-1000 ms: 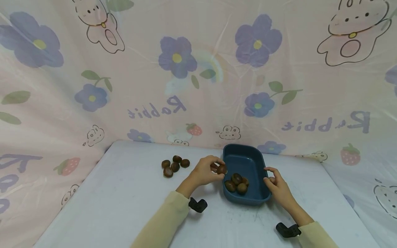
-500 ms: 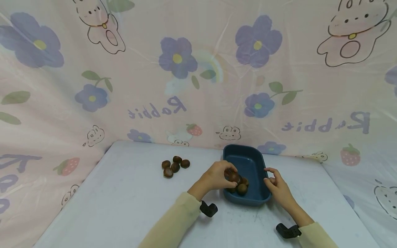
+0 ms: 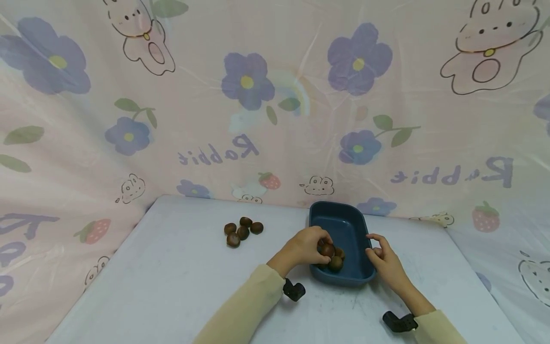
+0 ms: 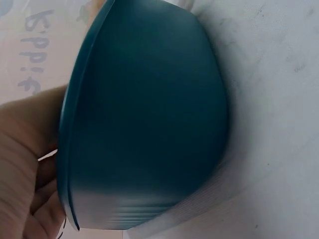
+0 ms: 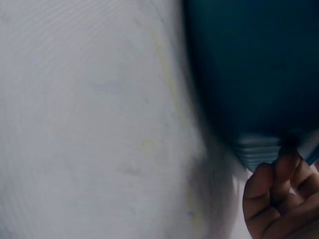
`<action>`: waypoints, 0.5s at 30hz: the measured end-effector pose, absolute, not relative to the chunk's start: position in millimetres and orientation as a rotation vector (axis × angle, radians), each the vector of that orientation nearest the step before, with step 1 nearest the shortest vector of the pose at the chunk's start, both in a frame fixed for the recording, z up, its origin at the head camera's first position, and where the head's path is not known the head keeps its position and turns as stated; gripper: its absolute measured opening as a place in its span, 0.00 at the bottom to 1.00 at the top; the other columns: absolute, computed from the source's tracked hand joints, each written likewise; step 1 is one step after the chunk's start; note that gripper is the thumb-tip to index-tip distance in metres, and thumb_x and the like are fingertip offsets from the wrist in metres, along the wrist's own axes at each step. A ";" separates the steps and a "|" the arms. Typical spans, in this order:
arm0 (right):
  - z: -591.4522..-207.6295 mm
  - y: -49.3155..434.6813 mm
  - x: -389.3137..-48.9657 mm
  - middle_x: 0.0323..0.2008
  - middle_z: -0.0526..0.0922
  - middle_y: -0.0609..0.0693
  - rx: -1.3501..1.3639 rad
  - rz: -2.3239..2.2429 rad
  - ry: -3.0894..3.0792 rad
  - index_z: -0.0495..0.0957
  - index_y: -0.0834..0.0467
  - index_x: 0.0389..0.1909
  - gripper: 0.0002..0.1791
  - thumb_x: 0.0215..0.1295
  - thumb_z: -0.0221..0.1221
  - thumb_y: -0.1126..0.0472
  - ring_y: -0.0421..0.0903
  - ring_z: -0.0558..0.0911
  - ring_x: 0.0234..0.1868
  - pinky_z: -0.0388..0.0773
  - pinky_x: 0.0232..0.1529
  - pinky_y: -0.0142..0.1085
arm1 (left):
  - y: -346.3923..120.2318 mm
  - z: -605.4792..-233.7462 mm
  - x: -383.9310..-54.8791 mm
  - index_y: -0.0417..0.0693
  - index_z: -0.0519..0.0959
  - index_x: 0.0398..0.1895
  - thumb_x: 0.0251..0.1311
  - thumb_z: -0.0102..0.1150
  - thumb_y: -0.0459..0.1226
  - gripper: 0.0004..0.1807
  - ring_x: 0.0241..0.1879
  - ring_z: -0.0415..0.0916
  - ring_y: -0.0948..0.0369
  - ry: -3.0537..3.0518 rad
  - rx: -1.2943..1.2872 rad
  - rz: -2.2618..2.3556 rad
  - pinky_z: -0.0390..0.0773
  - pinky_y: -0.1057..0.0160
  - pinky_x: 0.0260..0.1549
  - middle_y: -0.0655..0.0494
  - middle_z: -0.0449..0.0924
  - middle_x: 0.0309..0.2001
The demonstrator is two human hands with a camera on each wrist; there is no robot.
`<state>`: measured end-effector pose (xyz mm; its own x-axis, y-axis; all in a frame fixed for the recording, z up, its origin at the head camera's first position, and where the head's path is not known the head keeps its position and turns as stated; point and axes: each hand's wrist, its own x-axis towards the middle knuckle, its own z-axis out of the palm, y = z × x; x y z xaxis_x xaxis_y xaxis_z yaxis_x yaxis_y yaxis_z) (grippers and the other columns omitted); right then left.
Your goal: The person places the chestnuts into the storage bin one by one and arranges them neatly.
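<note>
My left hand (image 3: 302, 246) reaches over the near left rim of a dark blue rectangular box (image 3: 354, 239). Its thumb and fingers pinch a brown chestnut (image 3: 328, 250) low inside, among other chestnuts (image 3: 336, 263); the hand covers part of that pile. At the box's right side, my right hand (image 3: 388, 263) holds the rim between thumb and fingers. In the left wrist view, the box's outer wall (image 4: 144, 109) hides the left fingertips. Curled right fingers (image 5: 259, 181) meet the ribbed end of the wall in the right wrist view.
Several chestnuts (image 3: 242, 232) lie in a loose group on the white table (image 3: 172, 267), left of the box. A pale curtain (image 3: 283, 143) printed with flowers and rabbits hangs behind the table. Black wrist cameras (image 3: 294, 290) sit at both cuffs.
My left hand has carried the chestnut rightward across the rim and down to the pile inside the box. The right hand stays at the rim, and the group on the table is unchanged.
</note>
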<state>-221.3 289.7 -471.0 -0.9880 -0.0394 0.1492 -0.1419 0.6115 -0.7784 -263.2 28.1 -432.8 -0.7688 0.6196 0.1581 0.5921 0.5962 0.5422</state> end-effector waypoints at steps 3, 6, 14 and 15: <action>-468.6 288.4 -220.5 0.17 0.61 0.43 0.156 1.342 -2.709 0.59 0.56 0.65 0.22 0.74 0.48 0.58 0.35 0.61 0.16 0.62 0.19 0.33 | 30.8 -431.8 -263.3 0.57 0.81 0.44 0.48 0.73 0.45 0.18 0.37 0.72 0.71 2.797 1.024 0.847 0.73 0.75 0.37 0.66 0.76 0.39; -467.6 287.9 -219.8 0.17 0.61 0.43 0.161 1.340 -2.709 0.59 0.57 0.65 0.22 0.74 0.48 0.58 0.35 0.61 0.16 0.62 0.19 0.33 | 33.1 -431.3 -263.2 0.57 0.81 0.44 0.49 0.73 0.46 0.18 0.38 0.73 0.70 2.827 1.020 0.789 0.73 0.75 0.37 0.66 0.77 0.40; -470.8 289.4 -221.0 0.17 0.61 0.42 0.148 1.305 -2.724 0.59 0.57 0.65 0.21 0.74 0.47 0.58 0.35 0.61 0.16 0.62 0.19 0.33 | 37.5 -432.2 -263.5 0.57 0.82 0.43 0.48 0.74 0.46 0.18 0.37 0.74 0.70 2.871 1.013 0.742 0.73 0.74 0.37 0.65 0.78 0.39; -470.8 289.4 -221.0 0.17 0.61 0.42 0.149 1.305 -2.726 0.59 0.57 0.65 0.21 0.74 0.47 0.58 0.35 0.61 0.16 0.62 0.19 0.33 | 37.9 -432.5 -263.5 0.57 0.82 0.43 0.47 0.74 0.47 0.18 0.37 0.74 0.70 2.877 1.013 0.733 0.73 0.74 0.37 0.65 0.78 0.39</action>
<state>-221.0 289.4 -470.8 -0.9885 -0.0388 0.1460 -0.1380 0.6244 -0.7688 -263.5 37.9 -432.5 -0.7913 0.5935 0.1470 0.5915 0.6822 0.4298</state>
